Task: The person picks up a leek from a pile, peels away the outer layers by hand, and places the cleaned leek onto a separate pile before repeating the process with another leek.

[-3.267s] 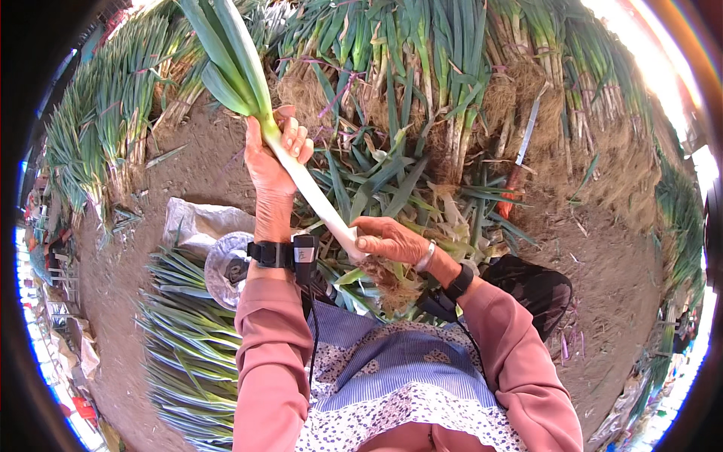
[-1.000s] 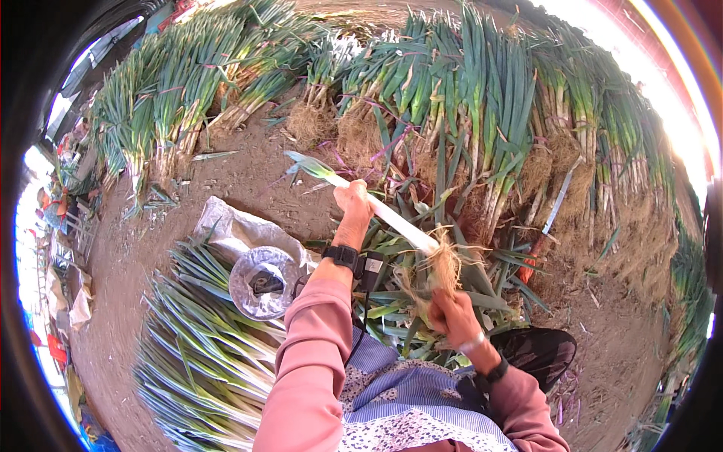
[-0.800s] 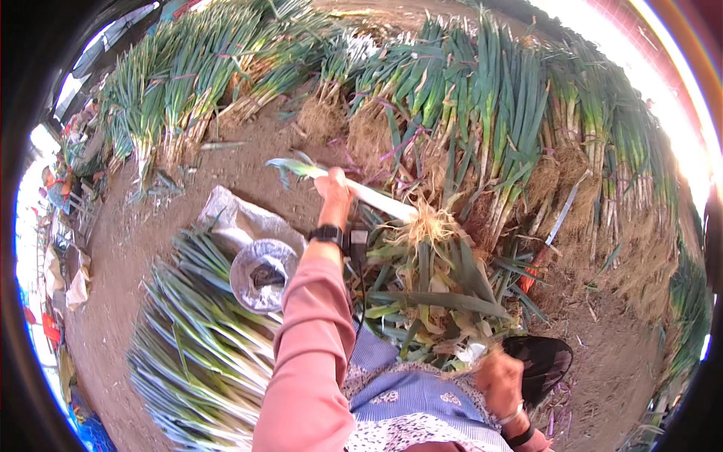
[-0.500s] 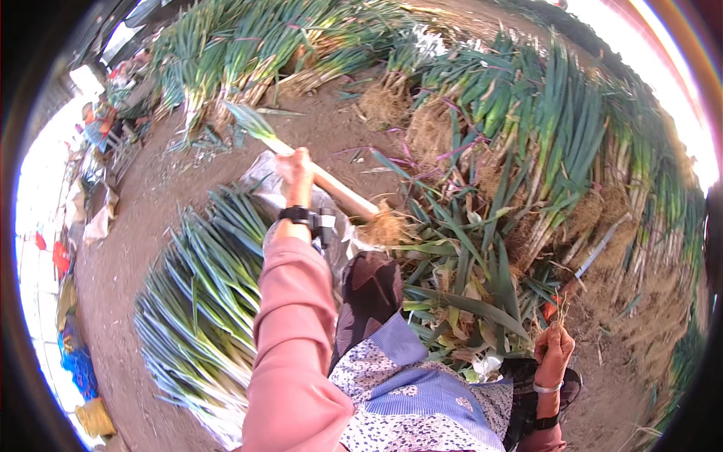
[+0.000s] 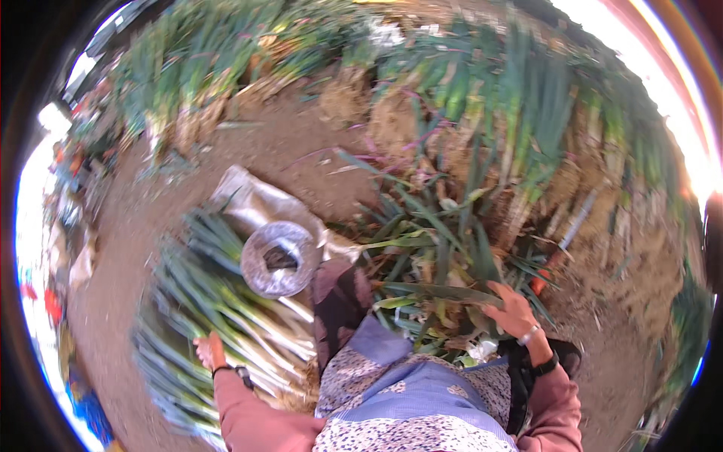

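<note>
At the lower left, my left hand (image 5: pixel 211 350) rests on a heap of large green onions (image 5: pixel 248 305), fingers curled over a stalk among them. Their leaves fan to the left, and the white shafts and roots point toward my leg. Out to the right, my right hand (image 5: pixel 515 313) is open with its fingers spread, touching the edge of a mound of loose leaves and peelings (image 5: pixel 444 279). Nothing shows in its grip.
A grey ring-shaped object (image 5: pixel 279 258) lies by my knee, beside a pale sack (image 5: pixel 263 197). Bundled green onions (image 5: pixel 520 113) line the far and right sides. A long-handled tool with an orange part (image 5: pixel 539 282) lies past my right hand.
My left hand has come down from the far middle, where it held one rooted green onion, to the heap. My right hand has moved up and left to the leaves and opened.
</note>
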Tool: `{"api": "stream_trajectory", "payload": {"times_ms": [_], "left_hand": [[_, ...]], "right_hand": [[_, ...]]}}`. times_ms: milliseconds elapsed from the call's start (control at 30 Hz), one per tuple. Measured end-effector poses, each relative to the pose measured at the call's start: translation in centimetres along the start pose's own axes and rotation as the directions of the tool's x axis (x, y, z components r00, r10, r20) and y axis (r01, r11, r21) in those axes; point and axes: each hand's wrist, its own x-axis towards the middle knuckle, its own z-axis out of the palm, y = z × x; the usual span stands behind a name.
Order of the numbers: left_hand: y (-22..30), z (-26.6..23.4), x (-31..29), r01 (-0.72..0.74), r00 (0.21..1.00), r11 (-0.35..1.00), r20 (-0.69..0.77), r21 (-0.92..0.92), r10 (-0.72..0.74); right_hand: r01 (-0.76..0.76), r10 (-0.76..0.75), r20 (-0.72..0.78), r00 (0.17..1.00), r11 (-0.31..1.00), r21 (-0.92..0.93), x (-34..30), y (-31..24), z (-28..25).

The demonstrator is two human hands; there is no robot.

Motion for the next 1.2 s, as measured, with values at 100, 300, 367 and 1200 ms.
{"api": "stream_trajectory", "payload": {"times_ms": [100, 300, 367, 1200], "left_hand": [[-0.5, -5.8, 8.0, -0.272, 0.912, 0.95, -0.357, -0.153, 0.203], [23.6, -12.9, -13.9, -0.438, 0.575, 0.134, -0.162, -0.889, 0.802], [26.4, -14.4, -22.4, -0.339, 0.366, 0.035, -0.097, -0.94, 0.925], [27.3, -5.5, -41.0, -0.017, -0.148, 0.616, 0.611, -0.788, 0.777]], "right_hand": [[0.071, -0.082, 0.069, 0.994, 0.986, 0.151, 3.9, -2.5, 0.7], [0.073, -0.03, -0.207, 0.978, 0.977, 0.203, 11.1, 4.0, 0.6], [0.016, 0.065, -0.265, 0.962, 0.956, 0.294, 12.8, 4.9, 0.8], [-0.415, 0.663, 0.096, 0.743, 0.343, 0.843, 29.8, 23.0, 10.3]]}}
